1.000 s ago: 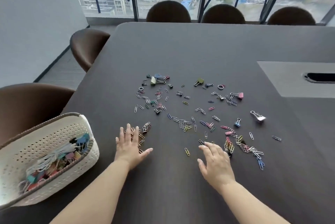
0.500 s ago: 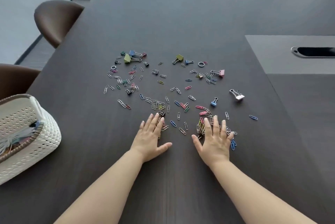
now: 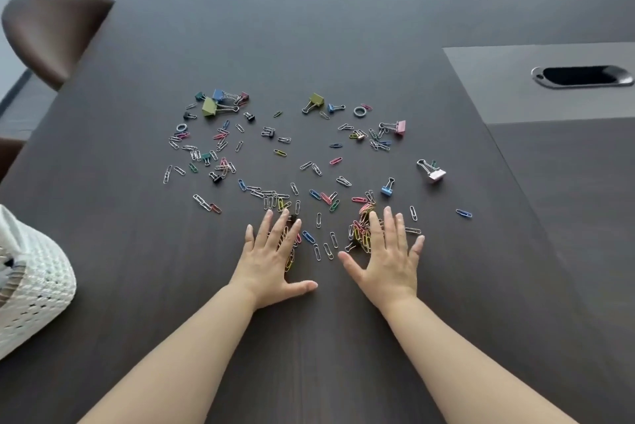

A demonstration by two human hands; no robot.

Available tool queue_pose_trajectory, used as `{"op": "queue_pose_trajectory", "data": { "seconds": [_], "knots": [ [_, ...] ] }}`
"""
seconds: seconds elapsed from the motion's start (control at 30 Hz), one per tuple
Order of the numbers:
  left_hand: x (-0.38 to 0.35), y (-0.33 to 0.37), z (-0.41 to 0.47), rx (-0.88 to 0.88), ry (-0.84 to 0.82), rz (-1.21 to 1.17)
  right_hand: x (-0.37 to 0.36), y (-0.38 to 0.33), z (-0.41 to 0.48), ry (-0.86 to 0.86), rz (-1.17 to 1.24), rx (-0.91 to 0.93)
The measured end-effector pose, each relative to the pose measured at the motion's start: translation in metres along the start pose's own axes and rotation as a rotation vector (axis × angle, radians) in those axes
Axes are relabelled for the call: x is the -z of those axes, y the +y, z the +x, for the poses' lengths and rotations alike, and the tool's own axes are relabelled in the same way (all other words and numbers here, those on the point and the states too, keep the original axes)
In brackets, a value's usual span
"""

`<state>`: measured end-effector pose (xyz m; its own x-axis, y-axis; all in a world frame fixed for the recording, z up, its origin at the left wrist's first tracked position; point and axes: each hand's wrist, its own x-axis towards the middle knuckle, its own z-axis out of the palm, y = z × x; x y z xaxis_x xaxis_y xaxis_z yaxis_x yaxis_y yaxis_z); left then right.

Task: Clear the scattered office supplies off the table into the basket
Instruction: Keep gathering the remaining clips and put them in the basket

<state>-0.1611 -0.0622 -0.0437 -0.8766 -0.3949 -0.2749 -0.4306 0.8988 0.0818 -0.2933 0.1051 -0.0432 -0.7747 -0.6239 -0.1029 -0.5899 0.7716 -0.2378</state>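
Coloured and silver paper clips (image 3: 271, 198) and several binder clips (image 3: 210, 107) lie scattered over the dark table (image 3: 309, 28). My left hand (image 3: 273, 257) lies flat with spread fingers on a small bunch of clips. My right hand (image 3: 386, 257) lies flat beside it, fingers straight, pressing on a denser heap of clips (image 3: 360, 231). A few loose clips lie between the two hands. The white perforated basket (image 3: 32, 289) stands at the left edge, only partly in view.
A pink binder clip (image 3: 433, 172) and a blue one (image 3: 387, 188) lie right of centre. A grey inset panel with a cable slot (image 3: 580, 76) sits at the far right. Brown chairs (image 3: 51, 28) stand along the left and far sides.
Both hands have slid forward and toward each other across the table, pushing clips into heaps. My view has tilted down and shifted right, so the basket now sits at the frame's left edge.
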Motion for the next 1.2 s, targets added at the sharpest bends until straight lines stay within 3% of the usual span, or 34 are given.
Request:
{"op": "queue_pose_trajectory", "data": {
  "seconds": [0.17,0.5,0.57,0.73,0.97,1.2],
  "knots": [
    [0.005,0.001,0.018,0.047,-0.001,0.005,0.001,0.002,0.009,-0.172,-0.079,-0.143],
    [0.024,-0.011,0.094,0.117,0.05,-0.037,0.005,-0.005,0.099,-0.13,-0.096,-0.017],
    [0.023,-0.014,0.1,0.105,0.102,-0.033,0.002,-0.007,0.109,-0.067,-0.08,0.009],
    [0.011,-0.018,0.099,-0.013,0.458,-0.161,-0.009,-0.005,0.109,0.312,-0.005,0.111],
    [0.01,-0.016,0.098,-0.088,0.546,-0.138,-0.01,-0.007,0.107,0.338,-0.004,0.178],
    [0.01,-0.014,0.097,-0.028,0.557,-0.11,-0.009,-0.007,0.108,0.347,-0.021,0.218]
  ]
}}
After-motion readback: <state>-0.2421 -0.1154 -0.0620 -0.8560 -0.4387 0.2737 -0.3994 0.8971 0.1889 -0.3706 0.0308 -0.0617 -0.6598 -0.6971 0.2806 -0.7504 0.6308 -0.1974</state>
